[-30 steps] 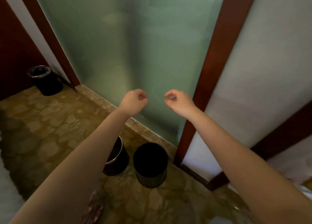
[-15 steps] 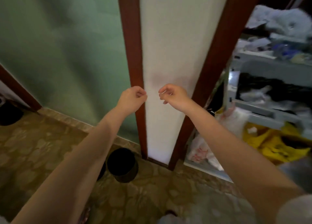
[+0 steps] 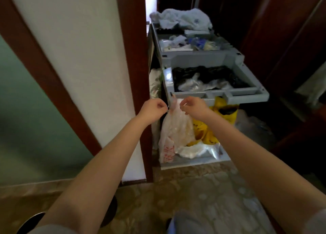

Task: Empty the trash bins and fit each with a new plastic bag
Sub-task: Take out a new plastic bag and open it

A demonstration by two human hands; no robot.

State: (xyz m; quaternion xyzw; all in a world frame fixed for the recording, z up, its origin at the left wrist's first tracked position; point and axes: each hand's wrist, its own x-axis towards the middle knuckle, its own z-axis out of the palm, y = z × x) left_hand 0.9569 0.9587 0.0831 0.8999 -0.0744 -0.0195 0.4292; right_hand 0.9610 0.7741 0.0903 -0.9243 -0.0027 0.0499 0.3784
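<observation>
Before the grey cart [image 3: 247, 92], both arms stretched forward, left hand [image 3: 153, 110] and right hand [image 3: 194, 107] near each other. Each grip was curled, thumb against forefinger; whether it pinched anything I could not tell. A dark trash bin [image 3: 111, 210] stood on the floor, partly hidden by the left forearm.

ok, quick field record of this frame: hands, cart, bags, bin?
left hand: raised, fingers curled, just left of the white bag's top
right hand: raised, fingers curled, just right of it
held: unclear whether either pinches anything
white bag: hangs at the cart's near corner
yellow bag: behind white bag, under lower tray
cart: grey trays; towels on top, black bags in lower tray
bin: dark, on floor, mostly hidden behind left forearm
</observation>
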